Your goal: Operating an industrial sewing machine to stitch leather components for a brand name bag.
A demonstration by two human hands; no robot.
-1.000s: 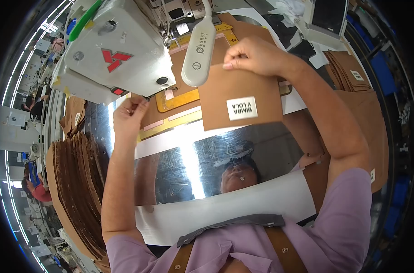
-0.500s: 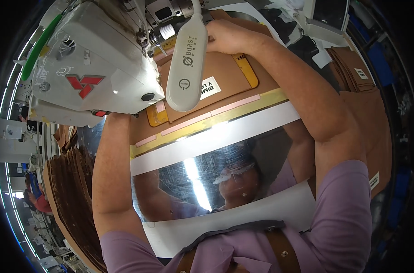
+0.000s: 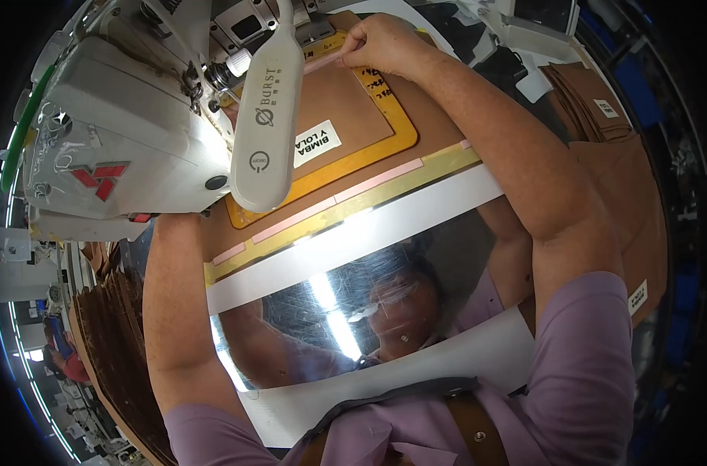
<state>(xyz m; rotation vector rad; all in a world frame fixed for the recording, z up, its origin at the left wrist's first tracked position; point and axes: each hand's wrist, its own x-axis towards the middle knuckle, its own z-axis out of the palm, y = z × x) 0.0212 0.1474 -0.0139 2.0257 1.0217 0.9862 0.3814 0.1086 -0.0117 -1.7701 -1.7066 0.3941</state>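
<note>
Brown flat panel (image 3: 361, 109) with white label (image 3: 318, 144) shifted off the near band of the yellow flat frame (image 3: 404, 133); now inside its opening.
Right hand (image 3: 381, 46) over the frame's far side, grip drawn nearly together at the panel's far edge; can't tell if pinching it. Left hand hidden behind white boxy machine head (image 3: 81, 155), grip can't be told.

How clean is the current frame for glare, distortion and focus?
Head view: a white glare streak crosses the shiny metal plate, which also carries reflections; head view: the white machine washes out along its right edge; head view: fisheye bending and black corners at the rim; head view: the right hand looks reasonably sharp, while the left hand is hidden behind the machine.
</note>
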